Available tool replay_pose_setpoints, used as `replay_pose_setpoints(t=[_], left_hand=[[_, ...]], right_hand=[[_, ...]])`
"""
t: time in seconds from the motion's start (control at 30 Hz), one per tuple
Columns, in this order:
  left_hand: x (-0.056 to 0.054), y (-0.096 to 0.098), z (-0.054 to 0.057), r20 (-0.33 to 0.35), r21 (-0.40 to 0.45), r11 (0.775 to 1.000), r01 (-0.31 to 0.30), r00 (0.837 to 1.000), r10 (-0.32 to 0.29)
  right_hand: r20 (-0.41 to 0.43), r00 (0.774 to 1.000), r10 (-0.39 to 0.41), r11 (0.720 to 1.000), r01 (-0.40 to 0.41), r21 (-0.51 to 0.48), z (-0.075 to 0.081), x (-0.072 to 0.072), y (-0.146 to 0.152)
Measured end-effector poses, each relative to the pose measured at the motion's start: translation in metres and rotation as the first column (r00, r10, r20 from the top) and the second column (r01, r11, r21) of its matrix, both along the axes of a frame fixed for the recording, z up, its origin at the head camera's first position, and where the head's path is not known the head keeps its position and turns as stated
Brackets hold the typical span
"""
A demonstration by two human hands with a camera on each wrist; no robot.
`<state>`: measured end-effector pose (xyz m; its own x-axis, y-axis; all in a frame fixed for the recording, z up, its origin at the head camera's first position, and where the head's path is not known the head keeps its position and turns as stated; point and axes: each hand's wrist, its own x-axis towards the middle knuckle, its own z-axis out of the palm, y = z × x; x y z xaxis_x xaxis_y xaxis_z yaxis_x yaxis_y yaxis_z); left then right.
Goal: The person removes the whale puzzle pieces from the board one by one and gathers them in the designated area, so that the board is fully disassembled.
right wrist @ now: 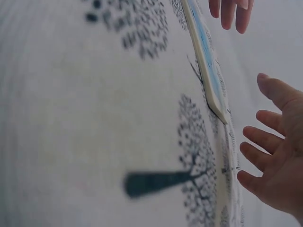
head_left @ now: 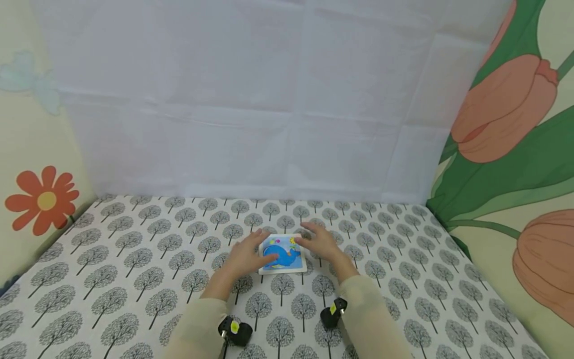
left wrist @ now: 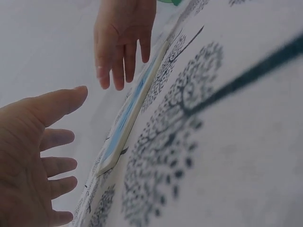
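white sheet (head_left: 269,99) between flower-painted walls (head_left: 27,144), tree-print cloth (head_left: 148,264) below

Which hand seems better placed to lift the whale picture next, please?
Probably the left hand: in the head view it covers more of the whale picture, while the right hand overlaps only near its upper right corner.

Light is soft and even, the wrist views dimmer, their nearest cloth (left wrist: 251,151) blurred.
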<state>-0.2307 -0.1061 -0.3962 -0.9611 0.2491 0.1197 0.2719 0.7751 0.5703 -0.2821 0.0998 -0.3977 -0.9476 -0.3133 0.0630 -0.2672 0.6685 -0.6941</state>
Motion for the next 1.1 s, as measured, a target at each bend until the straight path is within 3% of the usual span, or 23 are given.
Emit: replay_pose_setpoints(t=[0.2,0.6,0.83,1.1], left_hand=[[-0.001,0.002,-0.008,-0.011,-0.017,1.000,0.021,1.000,-0.021],[0.000,0.004,-0.021,-0.015,-0.089,0.996,-0.001,1.000,0.000],[0.001,0.008,-0.023,-0.024,-0.112,0.994,-0.015,1.000,0.012],[0.002,0.013,-0.029,-0.077,-0.108,0.994,0.029,0.996,-0.037]], right_hand=[[0.009,1.000,0.001,1.000,-0.001,-0.001,-0.009,-0.003,-0.004],[0.058,0.997,-0.055,0.998,0.056,-0.023,-0.019,0.000,-0.008],[-0.012,1.000,-0.005,0.997,0.004,-0.078,-0.025,0.002,-0.004],[-0.081,0.997,-0.016,0.997,0.009,-0.078,-0.029,0.003,-0.005]])
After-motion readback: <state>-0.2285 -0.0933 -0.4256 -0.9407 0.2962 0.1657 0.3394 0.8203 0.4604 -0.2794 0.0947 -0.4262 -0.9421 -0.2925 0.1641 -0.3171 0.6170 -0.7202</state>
